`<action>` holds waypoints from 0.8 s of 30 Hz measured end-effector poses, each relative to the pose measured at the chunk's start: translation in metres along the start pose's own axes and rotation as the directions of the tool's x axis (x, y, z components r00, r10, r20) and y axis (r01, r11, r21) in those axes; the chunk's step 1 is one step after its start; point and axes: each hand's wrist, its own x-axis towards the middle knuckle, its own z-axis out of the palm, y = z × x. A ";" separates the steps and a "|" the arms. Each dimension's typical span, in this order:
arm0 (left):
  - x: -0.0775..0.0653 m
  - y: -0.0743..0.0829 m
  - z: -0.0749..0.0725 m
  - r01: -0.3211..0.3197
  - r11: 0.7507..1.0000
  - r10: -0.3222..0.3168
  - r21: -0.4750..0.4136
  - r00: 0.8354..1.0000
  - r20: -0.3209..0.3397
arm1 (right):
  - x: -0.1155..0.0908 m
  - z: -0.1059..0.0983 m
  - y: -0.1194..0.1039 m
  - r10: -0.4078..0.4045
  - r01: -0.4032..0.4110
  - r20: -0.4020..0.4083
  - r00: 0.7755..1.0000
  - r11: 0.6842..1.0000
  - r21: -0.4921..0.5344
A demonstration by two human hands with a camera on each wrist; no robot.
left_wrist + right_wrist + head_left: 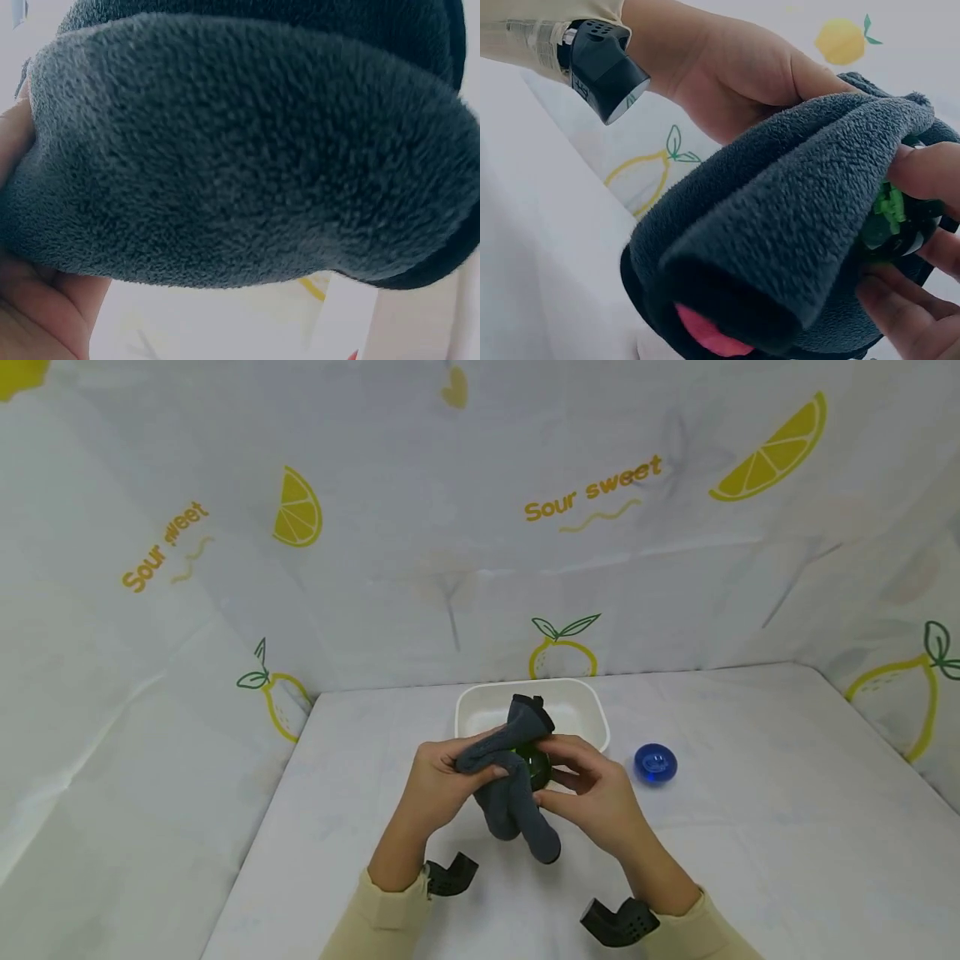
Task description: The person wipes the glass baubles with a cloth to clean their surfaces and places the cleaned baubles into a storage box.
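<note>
My left hand [447,781] grips a dark grey-blue plush towel [495,806] with black edging, which hangs in folds below the fingers. Against the towel, my right hand [588,785] pinches a round, dark green glass object [536,767] between thumb and fingers. In the right wrist view the green glass [892,217] shows partly, tucked beside the towel [780,202], with the right fingers [930,176] around its edge. Folded towel [247,150] fills most of the left wrist view and hides the glass there.
A white rectangular tray [600,714] stands just behind the hands. To the right on the white-covered table [765,793] sits a round blue glass object [656,764]. A pink patch [712,334] shows under the towel's edge. A lemon-print cloth [412,527] hangs behind.
</note>
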 end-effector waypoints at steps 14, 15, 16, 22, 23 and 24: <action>0.001 0.000 0.008 0.314 0.949 -0.316 0.029 0.947 0.066 | 0.001 0.000 0.003 0.139 -0.128 -0.108 0.984 0.986 0.102; 0.001 0.000 0.009 0.325 0.945 -0.327 0.044 0.942 0.072 | 0.001 0.000 0.003 0.183 -0.170 -0.117 0.976 0.979 0.113; 0.001 -0.001 0.009 0.335 0.940 -0.340 0.065 0.937 0.077 | 0.001 0.000 0.003 0.230 -0.214 -0.127 0.965 0.969 0.124; 0.000 -0.003 0.008 0.306 0.944 -0.314 0.126 0.948 0.051 | 0.004 -0.001 0.003 0.387 -0.347 -0.093 0.917 0.892 0.290; 0.000 -0.003 0.007 0.287 0.950 -0.293 0.123 0.955 0.039 | 0.004 -0.002 0.002 0.393 -0.350 -0.071 0.917 0.876 0.331; 0.000 -0.003 0.007 0.264 0.957 -0.269 0.120 0.963 0.027 | 0.004 -0.003 0.002 0.398 -0.355 -0.046 0.916 0.858 0.371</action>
